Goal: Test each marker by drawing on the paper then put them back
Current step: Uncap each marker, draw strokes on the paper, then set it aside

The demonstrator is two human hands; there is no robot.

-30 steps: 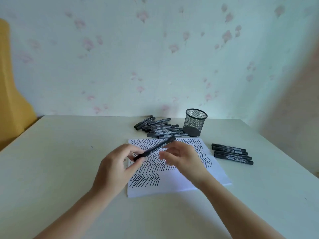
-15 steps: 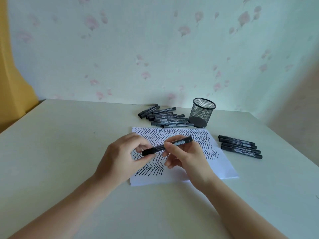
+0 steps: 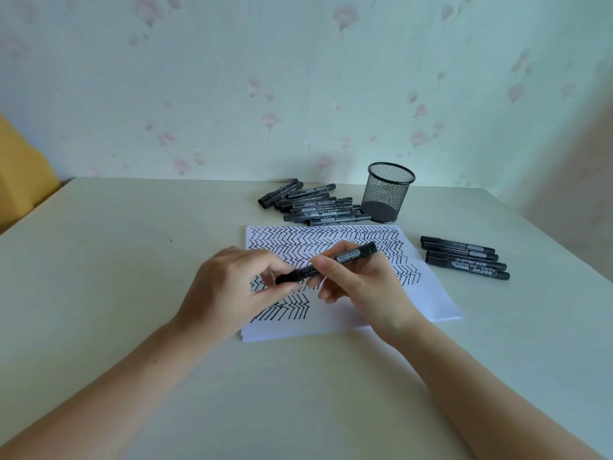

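Two hands, left hand [image 3: 229,290] and right hand [image 3: 361,287], pinching one slim black marker [image 3: 326,263] over zigzag-inked paper [image 3: 428,293], bare matte table [image 3: 116,260] lower left, mesh cup [image 3: 386,192] upper right.

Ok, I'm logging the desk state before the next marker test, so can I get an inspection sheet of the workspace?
Surface: pale tabletop, matt, a few small dark specks.
Job's things: white paper sheet covered in black chevron strokes; black marker held over it, cap on.
Clutter: pile of black markers behind the paper; row of four black markers to its right; black mesh pen cup, upright, apparently empty.
Hands: left hand pinches the marker's cap end; right hand grips its barrel.
Cables: nothing seen.
Surroundings: floral wallpaper; yellow object at far left.
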